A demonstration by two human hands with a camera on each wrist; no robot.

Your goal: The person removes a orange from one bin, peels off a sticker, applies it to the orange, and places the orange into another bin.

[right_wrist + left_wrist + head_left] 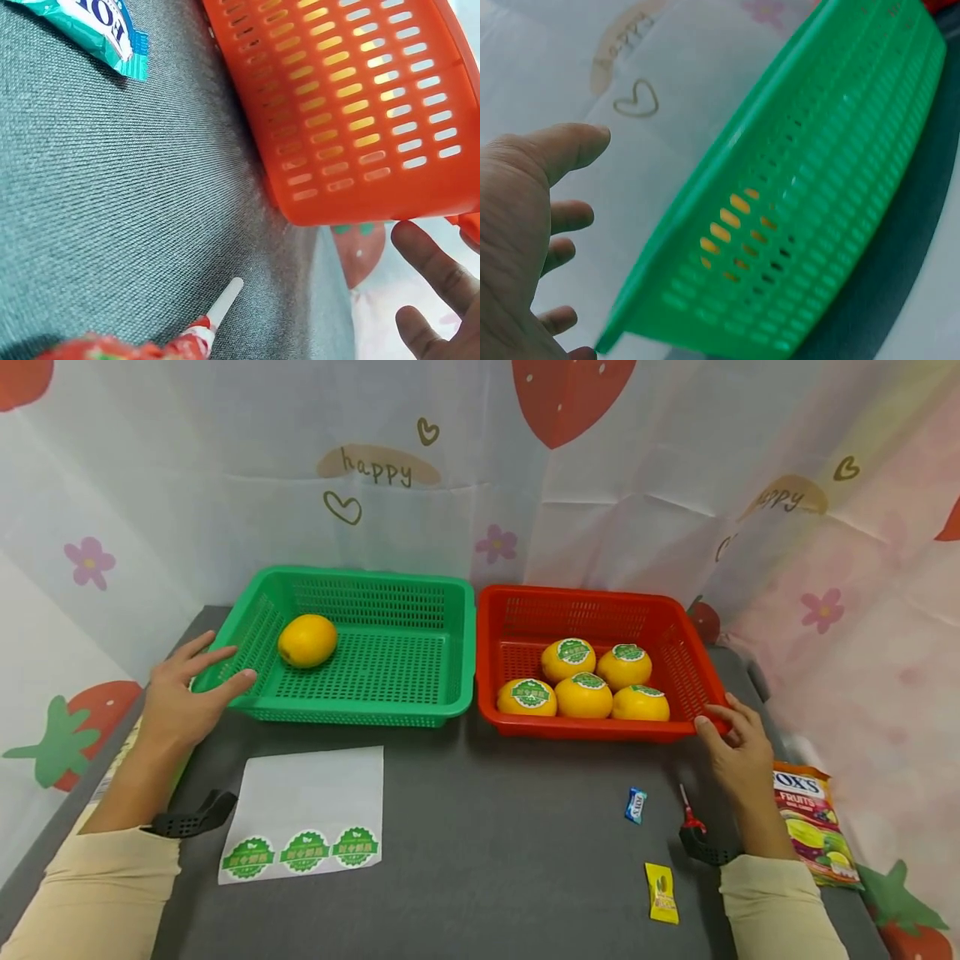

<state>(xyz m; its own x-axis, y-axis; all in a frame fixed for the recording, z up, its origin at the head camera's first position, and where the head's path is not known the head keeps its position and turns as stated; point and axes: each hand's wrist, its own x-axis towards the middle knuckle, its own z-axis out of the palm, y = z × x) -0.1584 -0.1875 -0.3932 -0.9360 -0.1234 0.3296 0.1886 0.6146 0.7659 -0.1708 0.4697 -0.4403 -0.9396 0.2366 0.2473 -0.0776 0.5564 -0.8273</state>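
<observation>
Fingers spread, my left hand (183, 689) is at the left end of a green plastic basket (360, 714). A single yellow-orange, lemon-shaped fruit (307, 641) without a label lies inside it. In the left wrist view the thumb stands apart from the basket's rim (727, 142). At the front right corner of a red basket (502, 727) is my right hand (742, 752), its fingertips right at the rim and fingers loosely bent. Several similar fruits (583, 697) with round green-and-white stickers sit in that basket.
A white sheet (315, 793) with three green stickers (306, 852) lies in front of the green basket. Toward the right are a blue wrapped candy (635, 806), a yellow wrapped candy (662, 893), a red lollipop (692, 818) and a candy bag (817, 827). A printed curtain (420, 543) hangs behind.
</observation>
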